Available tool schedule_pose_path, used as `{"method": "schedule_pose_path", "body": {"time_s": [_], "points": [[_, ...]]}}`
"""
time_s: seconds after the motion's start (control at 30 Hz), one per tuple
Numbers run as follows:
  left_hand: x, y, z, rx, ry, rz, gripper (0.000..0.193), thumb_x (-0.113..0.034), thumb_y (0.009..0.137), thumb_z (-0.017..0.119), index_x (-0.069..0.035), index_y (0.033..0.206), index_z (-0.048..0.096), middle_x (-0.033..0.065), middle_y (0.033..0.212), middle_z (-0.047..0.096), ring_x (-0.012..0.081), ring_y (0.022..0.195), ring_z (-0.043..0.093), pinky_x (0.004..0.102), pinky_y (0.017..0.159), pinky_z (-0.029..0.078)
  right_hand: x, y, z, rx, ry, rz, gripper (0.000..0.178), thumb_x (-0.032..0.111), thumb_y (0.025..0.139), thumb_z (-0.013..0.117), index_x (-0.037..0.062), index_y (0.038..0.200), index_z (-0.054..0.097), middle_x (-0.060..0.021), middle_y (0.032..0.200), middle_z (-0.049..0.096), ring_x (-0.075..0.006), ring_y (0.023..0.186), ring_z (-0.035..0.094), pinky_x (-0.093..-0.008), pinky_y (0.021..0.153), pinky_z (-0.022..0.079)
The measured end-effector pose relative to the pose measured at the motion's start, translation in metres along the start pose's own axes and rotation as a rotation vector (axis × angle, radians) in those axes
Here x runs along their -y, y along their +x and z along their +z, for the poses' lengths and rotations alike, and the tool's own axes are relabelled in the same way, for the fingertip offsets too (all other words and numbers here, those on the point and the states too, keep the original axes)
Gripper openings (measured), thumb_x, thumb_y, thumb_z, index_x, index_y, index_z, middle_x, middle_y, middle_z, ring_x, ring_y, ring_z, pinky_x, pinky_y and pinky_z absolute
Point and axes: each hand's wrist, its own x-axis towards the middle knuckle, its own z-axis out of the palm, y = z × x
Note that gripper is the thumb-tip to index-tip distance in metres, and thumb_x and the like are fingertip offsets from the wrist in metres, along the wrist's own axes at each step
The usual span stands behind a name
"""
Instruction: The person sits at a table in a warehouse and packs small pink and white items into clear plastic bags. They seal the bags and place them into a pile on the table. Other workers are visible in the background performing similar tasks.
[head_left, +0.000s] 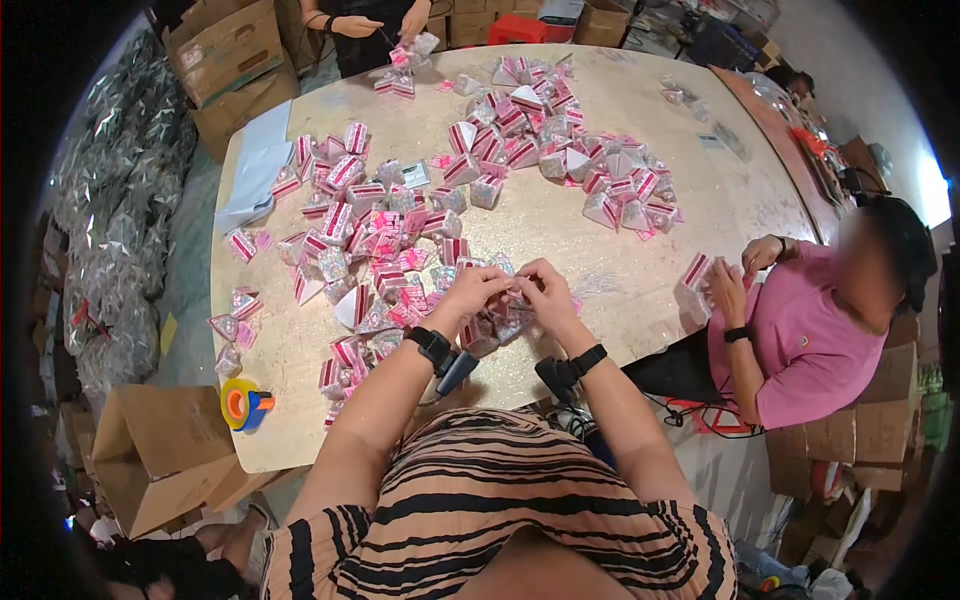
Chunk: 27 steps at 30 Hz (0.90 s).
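Note:
My left hand [482, 290] and my right hand [546, 294] meet at the near side of the table, thumbs and forefingers pinched close together. What lies between the fingertips is too small to make out. Right below them is a small clear-wrapped package [512, 325] with pink and silvery parts, partly covered by my fingers. Beside my left wrist, a spread of similar wedge-shaped packages with pink-and-white striped sides [385, 235] reaches up the table. Each wrist wears a black band with a dark device.
A second pile of packages [520, 120] lies farther back on the pale table [740, 270]. At the near left edge sits a yellow tape dispenser [243, 405], near an open carton [160, 440]. A person in pink [810, 345] handles a package at right; another person's hands [385, 28] work at the far edge.

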Motion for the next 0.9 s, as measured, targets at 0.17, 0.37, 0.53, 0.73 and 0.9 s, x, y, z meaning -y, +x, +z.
{"method": "schedule_pose_path", "body": {"time_s": [0.17,0.37,0.53,0.73,0.9], "points": [[-0.003,-0.004,-0.001,0.030,-0.112,-0.052,0.018,-0.018,0.089,0.055,-0.003,0.086,0.065,0.0004,0.072,0.061,0.0069,0.061,0.054,0.0192,0.051,0.040,0.002,0.001,-0.006,0.030,0.005,-0.073,0.015,0.010,0.085,0.059,-0.0010,0.093,0.063,-0.0035,0.082,0.059,-0.0076,0.071,0.054,-0.0220,0.062,0.044],[0.000,0.001,0.000,-0.041,0.190,-0.009,0.018,-0.016,0.087,0.057,-0.001,0.084,0.066,0.0017,0.067,0.062,0.0077,0.057,0.055,0.0204,0.050,0.040,0.015,0.005,-0.010,0.096,0.001,0.040,0.015,0.012,0.081,0.064,-0.0010,0.088,0.067,-0.0057,0.081,0.061,-0.0115,0.071,0.056,-0.0249,0.064,0.045],[0.001,0.004,0.005,-0.077,0.248,0.032,0.017,-0.014,0.084,0.058,0.000,0.078,0.066,0.0025,0.062,0.061,0.0098,0.053,0.055,0.0227,0.048,0.041,0.009,0.011,-0.007,0.092,-0.081,0.014,0.017,0.011,0.076,0.067,0.0002,0.089,0.066,-0.0073,0.079,0.059,-0.0145,0.071,0.057,-0.0267,0.063,0.045],[0.002,0.004,0.006,-0.093,0.260,0.052,0.017,-0.012,0.083,0.058,0.001,0.076,0.066,0.0031,0.058,0.060,0.0108,0.050,0.055,0.0244,0.047,0.042,0.011,0.012,0.000,0.049,-0.115,-0.097,0.010,0.006,0.079,0.064,-0.0004,0.087,0.064,-0.0036,0.076,0.058,-0.0086,0.066,0.054,-0.0235,0.060,0.045],[-0.001,-0.001,0.009,-0.108,0.326,0.037,0.019,-0.016,0.081,0.060,0.000,0.075,0.067,0.0020,0.056,0.058,0.0099,0.047,0.052,0.0250,0.044,0.039,0.022,0.010,-0.004,0.113,-0.206,-0.094,0.009,0.005,0.079,0.063,-0.0016,0.086,0.063,-0.0061,0.078,0.060,-0.0101,0.067,0.056,-0.0244,0.060,0.045]]}}
